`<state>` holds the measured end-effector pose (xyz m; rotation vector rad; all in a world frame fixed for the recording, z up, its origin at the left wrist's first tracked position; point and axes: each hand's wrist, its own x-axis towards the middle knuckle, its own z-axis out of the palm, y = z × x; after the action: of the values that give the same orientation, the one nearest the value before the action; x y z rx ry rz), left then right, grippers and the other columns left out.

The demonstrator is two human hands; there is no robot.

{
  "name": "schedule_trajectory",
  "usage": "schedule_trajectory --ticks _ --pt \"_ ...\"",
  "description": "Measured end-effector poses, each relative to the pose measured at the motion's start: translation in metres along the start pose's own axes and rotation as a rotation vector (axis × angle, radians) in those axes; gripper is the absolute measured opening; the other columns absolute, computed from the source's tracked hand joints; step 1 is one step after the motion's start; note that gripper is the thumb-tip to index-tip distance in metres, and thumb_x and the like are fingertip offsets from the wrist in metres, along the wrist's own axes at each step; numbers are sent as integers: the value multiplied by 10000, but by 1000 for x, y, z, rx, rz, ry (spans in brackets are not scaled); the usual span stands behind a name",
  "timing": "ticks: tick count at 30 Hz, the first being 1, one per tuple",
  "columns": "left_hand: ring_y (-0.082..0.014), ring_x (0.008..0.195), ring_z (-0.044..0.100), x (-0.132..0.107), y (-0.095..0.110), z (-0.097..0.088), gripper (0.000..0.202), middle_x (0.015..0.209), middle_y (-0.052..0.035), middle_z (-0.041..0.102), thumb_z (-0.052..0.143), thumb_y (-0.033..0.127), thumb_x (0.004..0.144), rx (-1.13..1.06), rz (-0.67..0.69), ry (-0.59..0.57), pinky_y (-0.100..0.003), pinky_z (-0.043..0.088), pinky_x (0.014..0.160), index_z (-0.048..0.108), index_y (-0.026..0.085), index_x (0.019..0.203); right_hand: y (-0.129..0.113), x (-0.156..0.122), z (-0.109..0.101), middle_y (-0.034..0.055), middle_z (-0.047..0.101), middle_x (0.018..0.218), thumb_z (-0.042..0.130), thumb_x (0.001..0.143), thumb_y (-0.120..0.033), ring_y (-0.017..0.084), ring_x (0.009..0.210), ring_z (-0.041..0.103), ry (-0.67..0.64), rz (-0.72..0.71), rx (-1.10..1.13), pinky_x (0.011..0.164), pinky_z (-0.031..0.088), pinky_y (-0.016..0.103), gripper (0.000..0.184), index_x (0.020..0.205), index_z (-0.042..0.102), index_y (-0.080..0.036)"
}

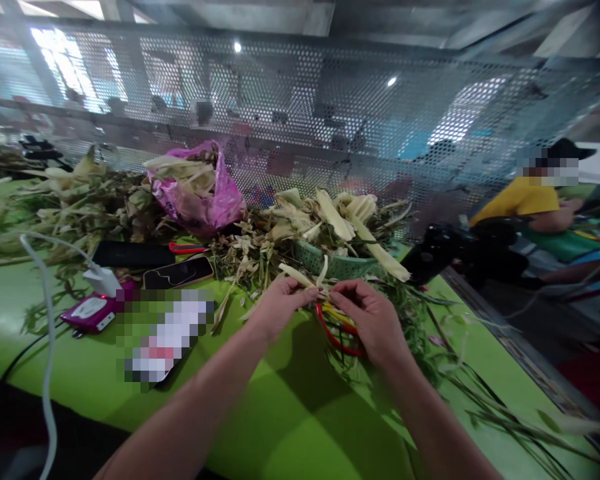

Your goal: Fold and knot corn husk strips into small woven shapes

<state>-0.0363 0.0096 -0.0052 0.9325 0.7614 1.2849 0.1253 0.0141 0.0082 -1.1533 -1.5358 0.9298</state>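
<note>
My left hand [279, 303] pinches a pale strip of corn husk [295, 273] between thumb and fingers, and one end sticks up past the fingertips. Close beside it, my right hand [373, 317] is closed too, its fingertips meeting the same small bundle. A second thin pale end [323, 268] curls upward between the hands. Behind and below the right fingers are red and yellow loops [330, 331]; the hand partly hides them and I cannot tell what they belong to. Just beyond the hands stands a green basket [330, 263] heaped with dry corn husks [347, 220].
A pink plastic bag [195, 193] of husks and a pile of dried leaves [90, 203] lie at the back. Left are phones [177, 272], red-handled scissors [187, 248] and a purple power strip [93, 312] with a white cable. Green stems [450, 340] lie right; a person [523, 200] sits beyond.
</note>
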Motion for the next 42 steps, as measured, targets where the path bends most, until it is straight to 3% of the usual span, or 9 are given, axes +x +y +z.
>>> schedule_trajectory --ticks 4,9,14,18,24,28,37,42 --pt "-78 545 528 2 0 -7 192 669 -8 642 752 308 689 -34 -79 27 -226 441 614 695 144 772 5 1 -2 26 637 718 662 776 -410 177 666 567 18 -105 -165 655 453 310 233 821 639 -183" --pt "-140 647 645 0 2 -5 97 783 -48 683 666 217 754 -241 -205 94 -304 516 704 637 143 809 -3 -5 0 68 660 970 625 827 -280 246 955 576 147 -553 -553 873 425 400 157 964 685 -235" --pt "-93 590 577 -3 2 -1 96 682 -9 632 679 183 711 -345 -163 113 -209 452 599 595 141 728 -7 -20 21 44 671 1016 574 869 -185 239 1013 544 9 -764 -781 873 391 389 222 1009 705 -297" --pt "-115 673 596 -5 4 1 121 742 -29 652 690 189 677 -377 -170 64 -209 446 635 618 142 763 -2 -26 32 41 662 1113 516 893 -144 246 1080 505 -62 -823 -923 951 333 410 286 1088 670 -286" --pt "-128 650 557 -6 6 5 58 673 -11 631 660 177 730 -391 -217 110 -240 436 676 616 167 694 0 -22 31 54 685 1025 527 894 -178 237 981 527 -33 -834 -973 907 343 395 263 1112 657 -248" --pt "-143 680 563 -5 3 5 96 685 -30 650 639 227 775 -402 -230 72 -249 437 688 630 154 713 -1 -21 30 47 692 1028 549 895 -209 239 998 527 -23 -845 -1003 928 318 404 223 1082 665 -243" --pt "-67 558 482 -4 0 4 250 635 22 574 786 257 580 -302 -140 119 -200 360 554 599 128 684 -9 -21 28 34 719 936 542 900 -157 209 918 557 28 -966 -929 891 344 383 142 986 645 -204" --pt "-81 579 504 0 -4 1 302 646 1 599 807 291 544 -264 -87 102 -217 372 584 618 111 695 -9 -20 28 47 710 946 529 908 -177 213 916 558 21 -897 -868 862 364 372 116 942 639 -192"
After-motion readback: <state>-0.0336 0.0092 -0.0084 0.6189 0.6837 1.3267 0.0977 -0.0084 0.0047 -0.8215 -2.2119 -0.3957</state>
